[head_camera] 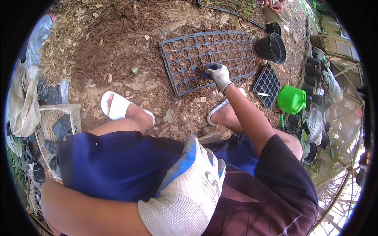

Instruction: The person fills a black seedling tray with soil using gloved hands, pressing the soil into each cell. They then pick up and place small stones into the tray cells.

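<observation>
A black plastic seedling tray (196, 61) lies on the ground before me, its cells filled with brown soil or fibrous mix. My right hand (218, 75), in a white knit glove with blue-coated fingers, is at the tray's near edge with the fingers curled down over the cells; whether it holds anything is hidden. Close to my body, above my lap, is my left hand (196, 177) in a matching white and blue glove. Its back faces the camera, the fingers bend away from view, and its palm cannot be seen.
Right of the tray stand a black pot (270, 48), a smaller empty-celled tray (267, 85) with a white marker-like thing, and a green watering can (291, 99). A white plastic crate (60, 109) is at left. Another person's hands (277, 6) are over a pail at top right.
</observation>
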`<state>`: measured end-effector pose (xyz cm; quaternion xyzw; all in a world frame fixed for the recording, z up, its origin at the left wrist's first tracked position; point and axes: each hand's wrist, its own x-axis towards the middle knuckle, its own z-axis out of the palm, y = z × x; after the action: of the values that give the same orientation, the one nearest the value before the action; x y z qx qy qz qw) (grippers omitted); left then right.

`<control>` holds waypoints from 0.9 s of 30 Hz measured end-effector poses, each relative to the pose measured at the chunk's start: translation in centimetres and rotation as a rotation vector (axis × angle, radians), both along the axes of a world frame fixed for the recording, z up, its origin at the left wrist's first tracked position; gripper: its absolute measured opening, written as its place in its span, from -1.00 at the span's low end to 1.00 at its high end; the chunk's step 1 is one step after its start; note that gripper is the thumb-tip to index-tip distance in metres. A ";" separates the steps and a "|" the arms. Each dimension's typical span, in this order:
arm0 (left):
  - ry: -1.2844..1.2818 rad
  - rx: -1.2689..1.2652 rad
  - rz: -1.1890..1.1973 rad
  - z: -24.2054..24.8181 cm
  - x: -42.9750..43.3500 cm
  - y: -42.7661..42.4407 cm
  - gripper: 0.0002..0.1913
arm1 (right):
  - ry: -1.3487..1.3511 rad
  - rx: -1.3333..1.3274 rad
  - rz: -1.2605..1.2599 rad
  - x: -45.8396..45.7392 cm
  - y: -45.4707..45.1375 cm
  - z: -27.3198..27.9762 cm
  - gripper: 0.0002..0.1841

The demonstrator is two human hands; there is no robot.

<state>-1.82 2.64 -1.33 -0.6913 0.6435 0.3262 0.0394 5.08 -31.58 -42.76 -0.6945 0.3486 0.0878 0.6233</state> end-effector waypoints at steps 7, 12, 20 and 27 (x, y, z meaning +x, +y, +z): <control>0.041 -0.015 0.075 -0.6 0.0 0.3 -0.38 | 0.035 -0.269 0.216 -0.8 1.0 1.9 -0.84; 0.049 -0.012 0.080 -0.4 0.4 0.1 -0.38 | 0.191 -0.402 1.234 -4.8 2.8 6.4 -0.73; 0.066 -0.005 0.098 -0.4 0.6 -0.1 -0.38 | -0.131 -0.942 0.556 0.6 2.9 3.5 -0.75; 0.066 0.000 0.107 -0.3 0.7 0.1 -0.38 | -0.108 -0.969 0.742 -0.4 3.2 3.4 -0.73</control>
<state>-1.12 2.73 -1.63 -0.7136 0.6066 0.3505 0.0010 4.69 -28.38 -39.37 -0.9774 0.0519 0.0952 0.1814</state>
